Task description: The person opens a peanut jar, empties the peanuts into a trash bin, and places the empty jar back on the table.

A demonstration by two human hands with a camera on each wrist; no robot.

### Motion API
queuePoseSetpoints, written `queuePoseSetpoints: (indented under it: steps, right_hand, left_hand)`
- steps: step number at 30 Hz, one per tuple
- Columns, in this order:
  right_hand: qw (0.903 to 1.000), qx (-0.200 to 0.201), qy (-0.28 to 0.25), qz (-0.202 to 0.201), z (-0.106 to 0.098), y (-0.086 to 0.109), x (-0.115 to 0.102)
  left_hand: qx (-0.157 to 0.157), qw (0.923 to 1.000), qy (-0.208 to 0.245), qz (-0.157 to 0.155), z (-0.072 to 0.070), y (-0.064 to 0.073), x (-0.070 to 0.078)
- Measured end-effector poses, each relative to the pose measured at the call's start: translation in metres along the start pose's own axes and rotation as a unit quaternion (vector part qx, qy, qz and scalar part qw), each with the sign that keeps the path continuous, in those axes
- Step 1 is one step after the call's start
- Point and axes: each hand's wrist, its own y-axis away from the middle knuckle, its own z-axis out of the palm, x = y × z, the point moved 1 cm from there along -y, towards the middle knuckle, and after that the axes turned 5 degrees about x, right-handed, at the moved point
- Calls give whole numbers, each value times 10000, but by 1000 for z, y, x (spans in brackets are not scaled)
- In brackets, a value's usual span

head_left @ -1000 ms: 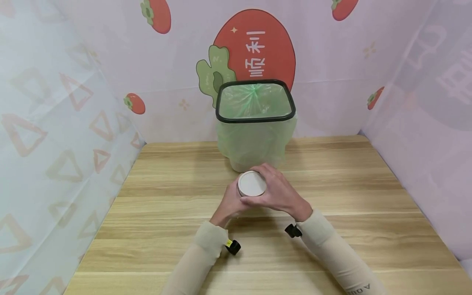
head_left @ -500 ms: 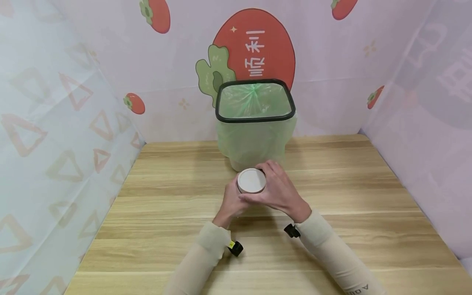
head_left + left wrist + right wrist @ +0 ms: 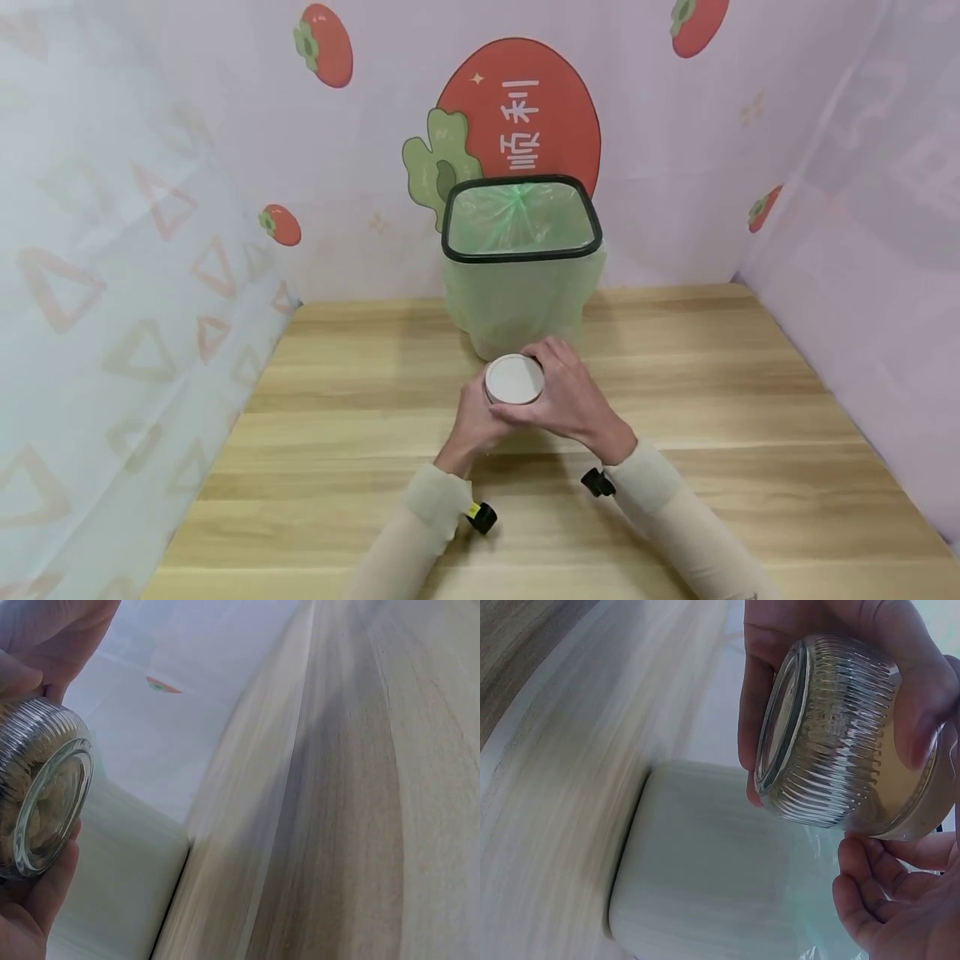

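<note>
Both hands hold a round glass jar [image 3: 514,380] with a pale lid, in front of the bin in the head view. Its ribbed clear wall [image 3: 829,731] and round base [image 3: 56,806] show in the wrist views, clear of the table. Something brownish shows through the glass in the left wrist view. My left hand [image 3: 474,417] grips the jar's body, its thumb pressed to the glass in the right wrist view. My right hand [image 3: 573,398] grips the lid, thumb at the near edge and fingers round the far right side.
A bin [image 3: 525,300] with a black rim and a pale green bag stands on the wooden table [image 3: 337,433], just beyond the hands. Printed cloth walls [image 3: 360,133] enclose the table at the back and both sides.
The head view has tilted up slightly, so the scene sits lower. Both hands still hold the jar; the right fingers have shifted a little round the lid, baring more of its far edge.
</note>
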Motion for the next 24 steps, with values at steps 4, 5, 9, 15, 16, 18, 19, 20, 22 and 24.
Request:
queuePoseSetpoints:
  steps: [4,5,9,15,16,18,19,20,22,24]
  right_hand:
    - [9999,-4,-31,-136,4,3,-3]
    - [9999,-1,-24,-165,5,4,-3]
    - [9998,46,-24,-184,4,5,-4]
    - [9996,76,-20,-270,0,2,-3]
    - [9996,82,-13,-281,-1,1,-3]
    - [9995,97,4,-304,-2,0,-3]
    - [9995,104,4,-308,-3,-1,-3]
    - [9995,110,9,-307,-3,-1,-3]
    - [9995,105,12,-293,-5,-2,-4]
    - [9995,101,9,-298,-6,-3,-4]
  left_hand:
    - [59,9999,-136,-41,-3,6,-4]
    - [63,9998,-167,-28,-3,7,-5]
    - [-20,9997,-213,127,-4,8,-5]
    - [-35,9998,-118,186,-3,5,-2]
    - [-30,9998,-119,183,-3,4,-1]
    - [-48,9998,-115,178,-3,3,0]
    - [-58,9998,-121,162,-3,2,1]
    - [-75,9998,-122,169,-3,2,2]
    - [-94,9998,-109,139,-4,0,3]
    - [-116,9998,-77,109,-4,-1,4]
